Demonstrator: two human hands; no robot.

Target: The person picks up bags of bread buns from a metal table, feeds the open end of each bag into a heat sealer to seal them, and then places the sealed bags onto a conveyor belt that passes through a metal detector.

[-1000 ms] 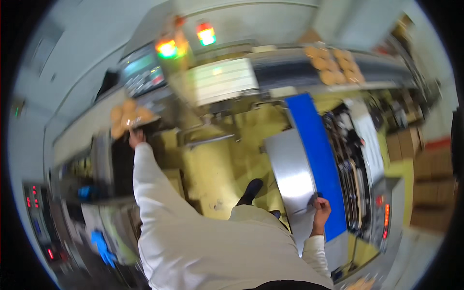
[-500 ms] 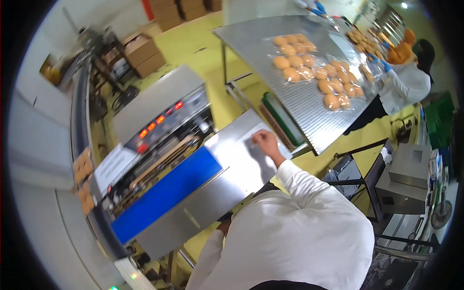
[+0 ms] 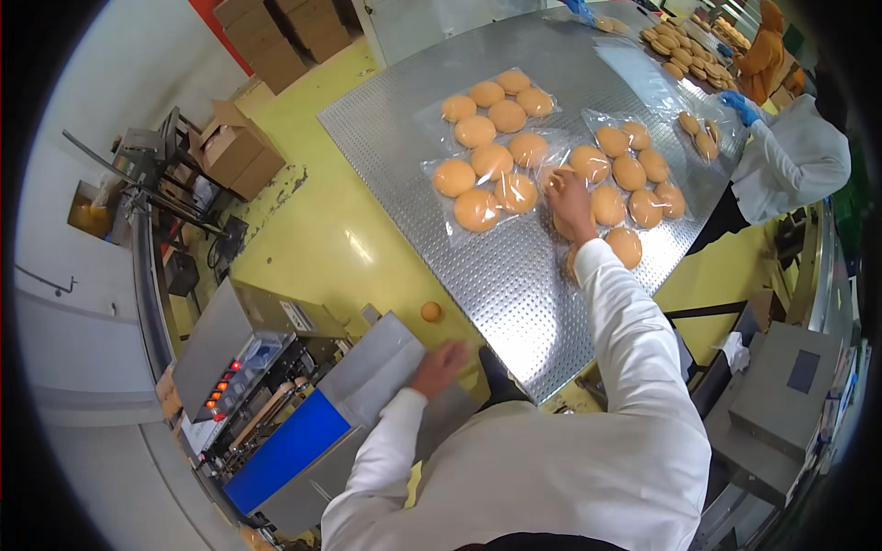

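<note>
Clear plastic bags of round buns (image 3: 492,162) lie on a dimpled metal table (image 3: 386,129). My right hand (image 3: 571,207) reaches over the table, its fingers closed on the near-left part of a bag of buns (image 3: 629,172). That hand hides some of the buns under it. Low on the left, my left hand (image 3: 441,367) hangs beside the steel end plate of a sealing machine (image 3: 220,349). Motion smears its fingers, and I see nothing in it.
The machine has a blue belt (image 3: 289,450) and red lit displays. One bun (image 3: 431,311) lies on the yellow floor. Across the table a person in white with blue gloves (image 3: 740,107) handles a bag near piled buns (image 3: 682,52). Cardboard boxes (image 3: 234,151) stand behind.
My view has swung toward the table. My right hand has gone from above the machine's steel plate to the bagged buns. My left hand, mostly hidden before, has come into sight.
</note>
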